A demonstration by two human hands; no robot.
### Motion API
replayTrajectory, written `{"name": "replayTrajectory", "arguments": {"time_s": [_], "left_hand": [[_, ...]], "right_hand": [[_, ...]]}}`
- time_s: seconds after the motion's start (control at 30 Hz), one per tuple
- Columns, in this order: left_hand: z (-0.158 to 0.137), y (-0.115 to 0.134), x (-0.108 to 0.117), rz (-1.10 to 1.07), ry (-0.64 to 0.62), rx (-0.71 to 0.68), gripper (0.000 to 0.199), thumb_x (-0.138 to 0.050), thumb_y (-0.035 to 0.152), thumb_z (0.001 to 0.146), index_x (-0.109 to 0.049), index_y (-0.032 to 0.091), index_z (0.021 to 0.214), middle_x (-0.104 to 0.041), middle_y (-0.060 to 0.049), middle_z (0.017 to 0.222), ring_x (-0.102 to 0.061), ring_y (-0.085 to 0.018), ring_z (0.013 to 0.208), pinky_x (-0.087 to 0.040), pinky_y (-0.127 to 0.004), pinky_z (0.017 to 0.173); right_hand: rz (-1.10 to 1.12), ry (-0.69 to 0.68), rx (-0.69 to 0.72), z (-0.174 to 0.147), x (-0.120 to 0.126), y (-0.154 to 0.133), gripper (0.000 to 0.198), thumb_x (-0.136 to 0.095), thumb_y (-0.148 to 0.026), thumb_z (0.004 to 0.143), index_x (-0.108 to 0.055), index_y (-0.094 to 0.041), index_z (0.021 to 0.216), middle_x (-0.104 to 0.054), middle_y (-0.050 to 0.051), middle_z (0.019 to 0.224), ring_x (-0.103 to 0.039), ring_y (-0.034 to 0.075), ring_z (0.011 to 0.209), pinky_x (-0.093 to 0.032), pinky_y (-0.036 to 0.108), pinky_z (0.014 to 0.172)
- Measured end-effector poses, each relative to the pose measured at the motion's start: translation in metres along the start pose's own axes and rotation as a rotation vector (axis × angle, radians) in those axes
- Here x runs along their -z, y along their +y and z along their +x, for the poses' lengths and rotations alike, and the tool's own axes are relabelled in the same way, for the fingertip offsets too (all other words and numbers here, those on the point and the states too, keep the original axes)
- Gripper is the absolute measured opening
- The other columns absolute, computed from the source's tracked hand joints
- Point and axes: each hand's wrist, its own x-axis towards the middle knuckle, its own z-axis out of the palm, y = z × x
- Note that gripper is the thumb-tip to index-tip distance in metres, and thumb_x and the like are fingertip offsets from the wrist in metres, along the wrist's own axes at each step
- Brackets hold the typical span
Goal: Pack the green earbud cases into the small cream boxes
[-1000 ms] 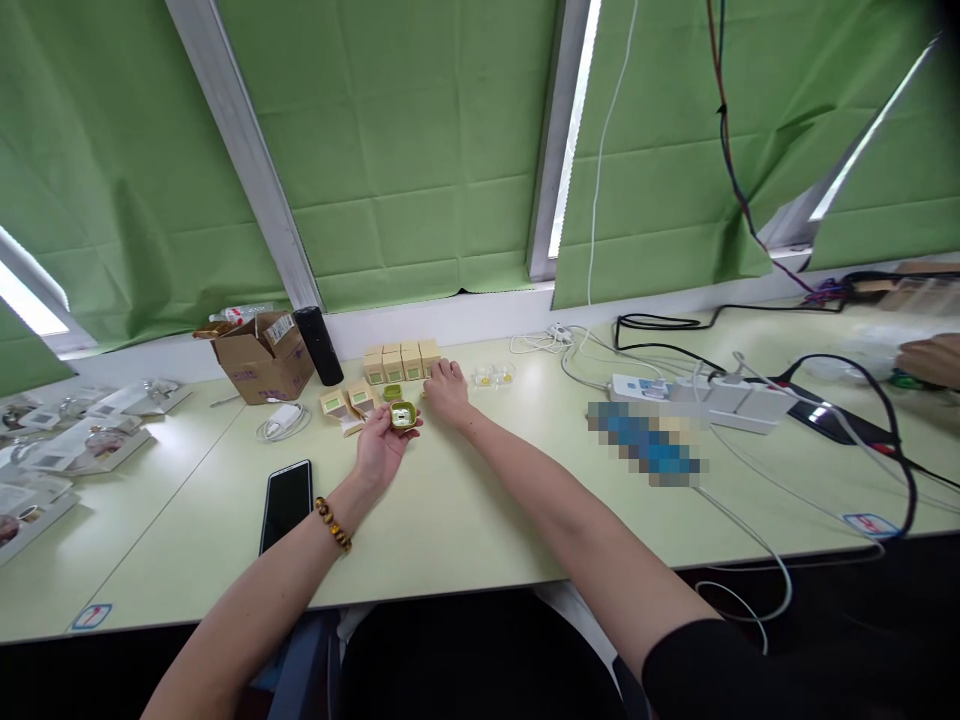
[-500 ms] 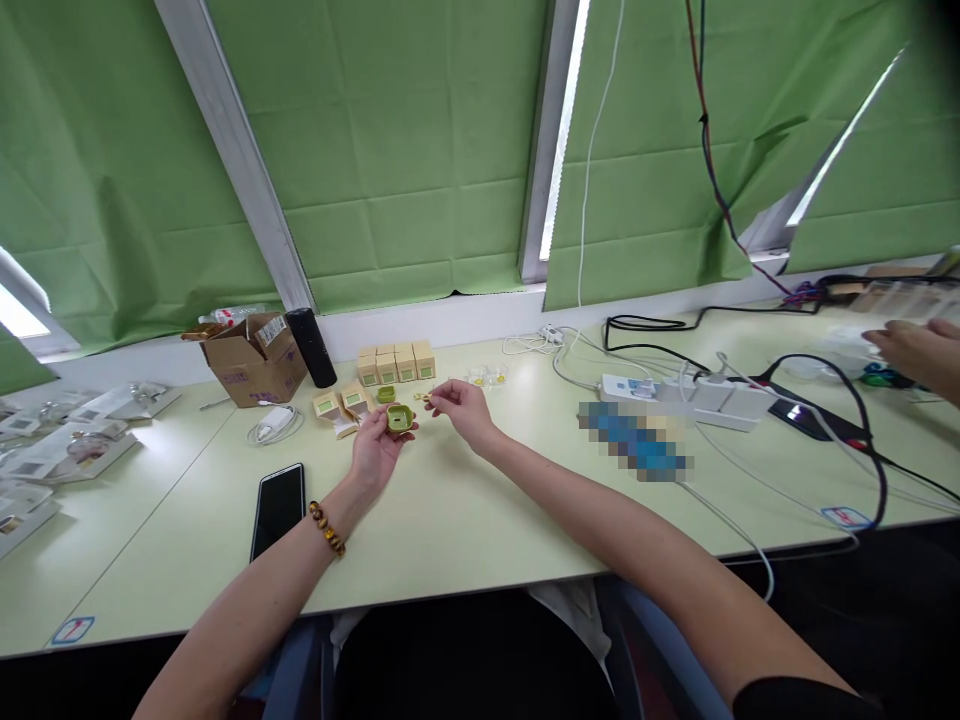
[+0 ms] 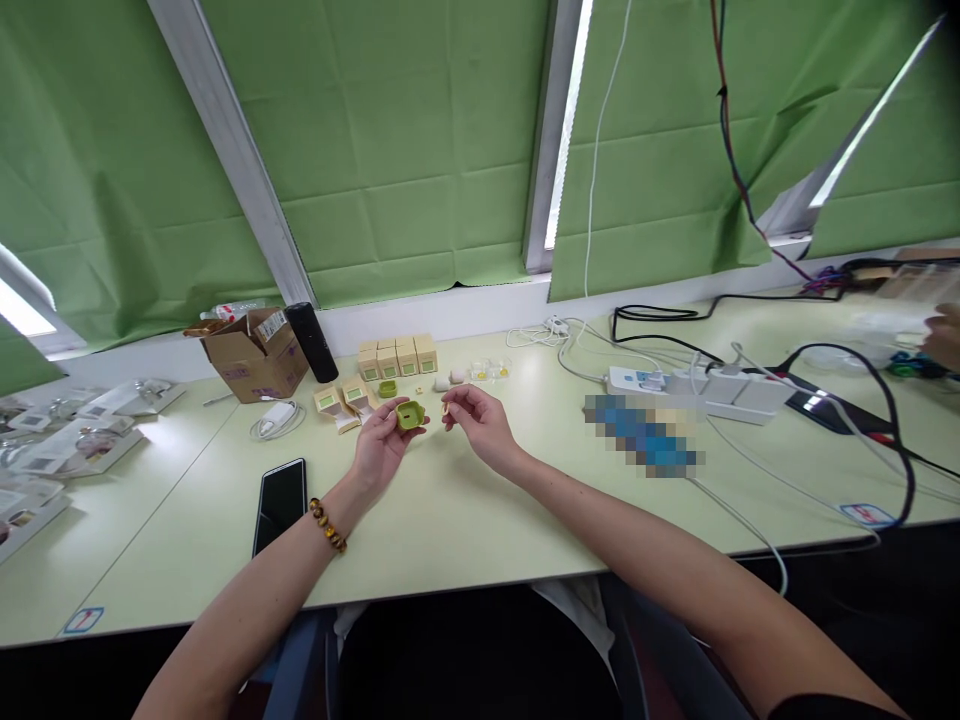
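Observation:
My left hand (image 3: 381, 447) is closed around a small green square case (image 3: 409, 415), hollow side up, with a dark slot in its floor. Just to its right, my right hand (image 3: 484, 425) pinches a small yellowish piece (image 3: 445, 408), too small to name. The piece and the case are apart. Behind the case, a second green part (image 3: 387, 388) lies on the table, with a tiny yellow piece (image 3: 419, 390) beside it. Two small pale rounded items (image 3: 442, 382) sit behind my right fingers.
Small cardboard boxes (image 3: 397, 357) stand in a row, with opened ones (image 3: 337, 405) nearer. Left are a phone (image 3: 280, 505), a white cable (image 3: 276, 420), a black cylinder (image 3: 311, 342) and a carton (image 3: 255, 355). Clear containers (image 3: 490, 371), power strips (image 3: 705, 388) and another person's hand (image 3: 943, 335) are right.
My right hand has moved slightly right and nearer with the small piece. The green case in my left hand has shifted a little right. The other person's hand has moved toward the right edge.

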Motion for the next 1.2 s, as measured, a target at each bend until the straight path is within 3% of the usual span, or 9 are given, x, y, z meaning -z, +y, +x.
{"name": "replayTrajectory", "arguments": {"time_s": [0.2, 0.4, 0.53, 0.7, 0.87, 1.03, 1.2], "left_hand": [[-0.003, 0.001, -0.003, 0.018, -0.043, -0.026, 0.037, -0.076, 0.018, 0.086, -0.067, 0.013, 0.121, -0.073, -0.014, 0.115, -0.073, -0.029, 0.109, -0.053, -0.050, 0.106], [-0.008, 0.001, -0.006, 0.091, -0.094, -0.042, 0.051, -0.084, 0.018, 0.079, -0.069, 0.016, 0.128, -0.070, -0.014, 0.131, -0.068, -0.025, 0.122, -0.048, -0.041, 0.114], [-0.011, 0.002, -0.010, 0.133, -0.126, -0.051, 0.052, -0.087, 0.023, 0.077, -0.071, 0.017, 0.127, -0.072, -0.014, 0.127, -0.068, -0.025, 0.121, -0.048, -0.040, 0.113], [-0.014, 0.004, -0.015, 0.158, -0.153, -0.042, 0.053, -0.089, 0.027, 0.076, -0.072, 0.018, 0.125, -0.072, -0.014, 0.128, -0.069, -0.026, 0.119, -0.050, -0.041, 0.112], [-0.013, 0.004, -0.018, 0.195, -0.168, -0.061, 0.054, -0.092, 0.028, 0.073, -0.073, 0.017, 0.122, -0.071, -0.015, 0.130, -0.066, -0.028, 0.123, -0.051, -0.042, 0.110], [-0.011, 0.000, -0.014, 0.225, -0.182, -0.105, 0.050, -0.088, 0.027, 0.077, -0.073, 0.017, 0.124, -0.070, -0.016, 0.132, -0.064, -0.028, 0.126, -0.049, -0.039, 0.110], [-0.011, -0.005, -0.009, 0.294, -0.221, -0.151, 0.047, -0.084, 0.025, 0.081, -0.071, 0.019, 0.127, -0.069, -0.015, 0.135, -0.063, -0.027, 0.127, -0.050, -0.038, 0.110]], "right_hand": [[-0.017, -0.040, 0.046, -0.007, 0.003, -0.005, 0.020, -0.076, -0.037, 0.085, -0.067, -0.022, 0.094, -0.064, -0.001, 0.080, -0.063, 0.014, 0.069, -0.055, 0.032, 0.066], [-0.007, -0.076, 0.039, -0.011, -0.002, -0.011, 0.027, -0.074, -0.042, 0.088, -0.071, -0.024, 0.108, -0.068, 0.000, 0.081, -0.067, 0.017, 0.073, -0.060, 0.037, 0.073], [-0.026, -0.050, 0.026, -0.012, -0.002, -0.011, 0.021, -0.076, -0.039, 0.087, -0.072, -0.023, 0.099, -0.073, 0.002, 0.082, -0.070, 0.019, 0.073, -0.062, 0.040, 0.076], [-0.312, -0.050, 0.229, -0.016, 0.000, -0.011, 0.012, -0.069, -0.034, 0.093, -0.075, -0.025, 0.099, -0.076, 0.006, 0.093, -0.069, 0.020, 0.075, -0.061, 0.040, 0.075], [-0.498, -0.097, 0.426, -0.017, 0.002, -0.006, 0.019, -0.057, -0.029, 0.100, -0.075, -0.028, 0.107, -0.077, 0.008, 0.100, -0.071, 0.023, 0.089, -0.060, 0.043, 0.084], [-0.704, -0.100, 0.504, -0.018, 0.004, -0.007, 0.022, -0.053, -0.027, 0.102, -0.075, -0.026, 0.106, -0.073, 0.010, 0.103, -0.068, 0.025, 0.096, -0.058, 0.041, 0.084], [-0.883, -0.048, 0.466, -0.018, 0.004, -0.011, 0.022, -0.055, -0.030, 0.102, -0.076, -0.025, 0.105, -0.068, 0.010, 0.098, -0.064, 0.024, 0.092, -0.054, 0.037, 0.077]]}}
